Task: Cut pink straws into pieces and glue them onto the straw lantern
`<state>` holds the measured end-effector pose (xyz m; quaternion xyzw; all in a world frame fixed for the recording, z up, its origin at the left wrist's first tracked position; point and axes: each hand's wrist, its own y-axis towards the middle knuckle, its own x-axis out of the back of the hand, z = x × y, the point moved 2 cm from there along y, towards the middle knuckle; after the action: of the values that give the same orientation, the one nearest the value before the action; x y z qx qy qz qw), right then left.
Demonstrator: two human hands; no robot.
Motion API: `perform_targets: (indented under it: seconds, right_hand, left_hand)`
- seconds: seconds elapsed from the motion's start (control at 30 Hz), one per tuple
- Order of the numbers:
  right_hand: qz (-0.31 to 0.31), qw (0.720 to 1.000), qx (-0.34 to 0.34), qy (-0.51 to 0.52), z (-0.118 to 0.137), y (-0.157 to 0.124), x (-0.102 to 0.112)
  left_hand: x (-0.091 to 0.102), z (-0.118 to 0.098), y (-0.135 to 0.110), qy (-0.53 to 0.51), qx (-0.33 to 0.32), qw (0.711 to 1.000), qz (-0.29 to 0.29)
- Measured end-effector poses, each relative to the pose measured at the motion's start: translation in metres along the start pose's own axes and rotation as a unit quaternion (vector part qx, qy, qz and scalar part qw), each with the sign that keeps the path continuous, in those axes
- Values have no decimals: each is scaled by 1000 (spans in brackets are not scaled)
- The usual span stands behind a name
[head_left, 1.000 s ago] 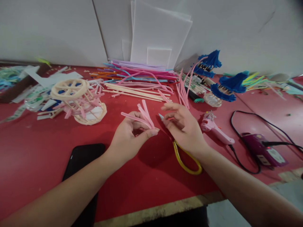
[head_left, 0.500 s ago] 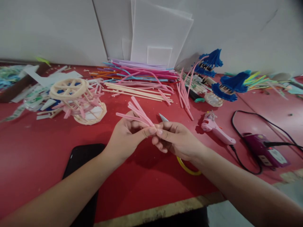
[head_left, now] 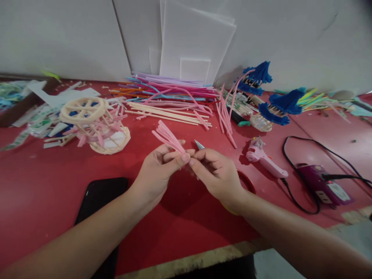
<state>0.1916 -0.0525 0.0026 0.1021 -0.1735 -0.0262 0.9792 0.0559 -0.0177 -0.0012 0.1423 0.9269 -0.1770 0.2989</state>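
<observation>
Several short pink pipe cleaners point(head_left: 168, 135) are gathered in a bundle, their free ends fanning up and to the left. My left hand point(head_left: 154, 168) pinches them near the lower ends between thumb and fingers. Right beside it, my right hand point(head_left: 217, 174) is closed, thumb and fingertips at the bottom ends of the bundle; those ends are hidden by the fingers. Under my right hand lies a pair of scissors point(head_left: 199, 145), with only the blade tip and part of the handle showing.
A black phone point(head_left: 100, 197) lies left of my hands. To the right are a pink glue gun point(head_left: 266, 161) and a purple power strip point(head_left: 325, 184) with cords. Behind are piled pipe cleaners point(head_left: 174, 89), a cream-and-pink wheel-topped model point(head_left: 84, 110) and blue-roofed models point(head_left: 286, 102).
The pink pipe cleaners have drawn closer together into a tighter bundle. My right hand has turned slightly, and its fingers have shifted at the lower ends.
</observation>
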Motion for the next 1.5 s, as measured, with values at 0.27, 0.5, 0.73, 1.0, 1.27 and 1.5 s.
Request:
perform_targets:
  seconds: [0.27,0.5,0.73,1.0,1.27,1.5]
  right_hand:
    - [-34,965,184,-186,7,0,10]
    - [-51,980,129,-142,6,4,12]
    - [88,965,166,-180,13,18,25]
    - [229,845,-11,-484,20,-7,69]
    - [255,791,-119,-543,5,-27,70]
    - [149,854,-51,-496,-19,-35,86]
  left_hand:
    - [4,-1,3,-48,52,997,20]
    - [5,-4,3,94,-16,995,24]
    - [6,-10,3,151,-95,984,11]
    - [11,-12,6,164,-77,983,20]
    - [9,-14,4,286,-99,953,24]
    - [4,-15,-3,373,-193,907,17]
